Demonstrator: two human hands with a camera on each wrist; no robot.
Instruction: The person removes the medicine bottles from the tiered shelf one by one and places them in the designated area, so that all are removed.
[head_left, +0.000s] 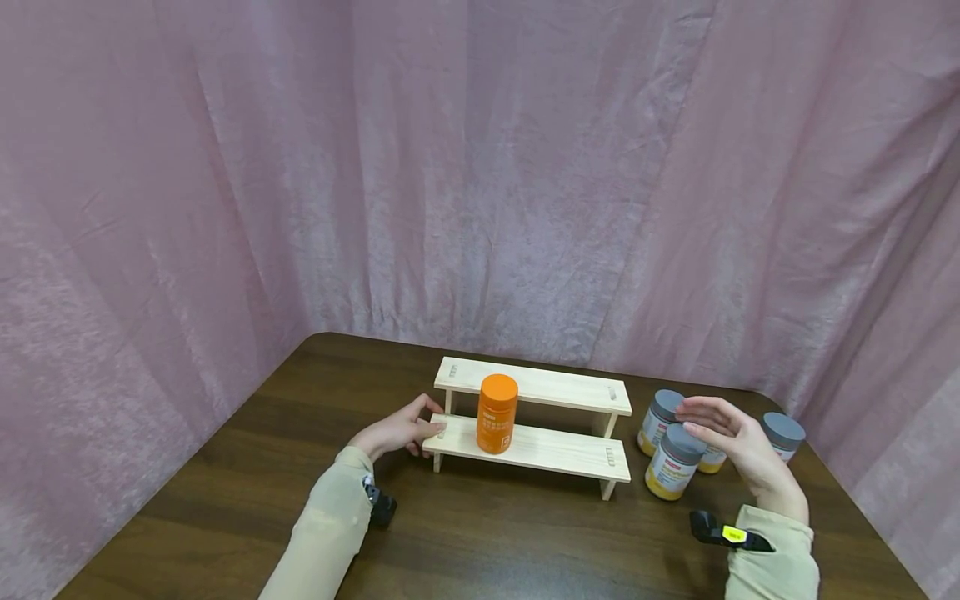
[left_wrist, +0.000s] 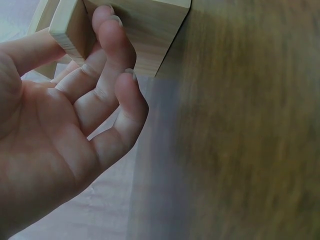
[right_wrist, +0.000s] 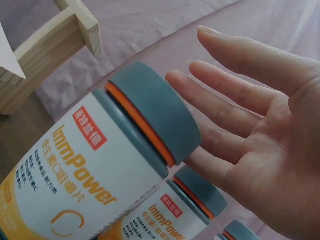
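A two-step wooden shelf [head_left: 558, 452] stands on the table. My left hand [head_left: 401, 430] grips the left end of its lower step, thumb on top; in the left wrist view the fingers [left_wrist: 117, 42] curl around the board's end [left_wrist: 72, 32]. An orange bottle [head_left: 497, 418] stands upright on the lower step, left of its middle. My right hand [head_left: 738, 446], fingers extended and apart, hovers at the grey-lidded supplement bottles right of the shelf. In the right wrist view, the nearest white-and-yellow bottle [right_wrist: 85, 165] has its lid beside my fingertips, and the palm is bare.
Behind the front bottle stand further grey-lidded bottles, one at the back left [head_left: 658, 421] and one at the far right [head_left: 782, 433]. The shelf's upper step [head_left: 540, 383] rises behind the lower one. Pink curtains [head_left: 480, 183] hang around the dark wooden table [head_left: 480, 542].
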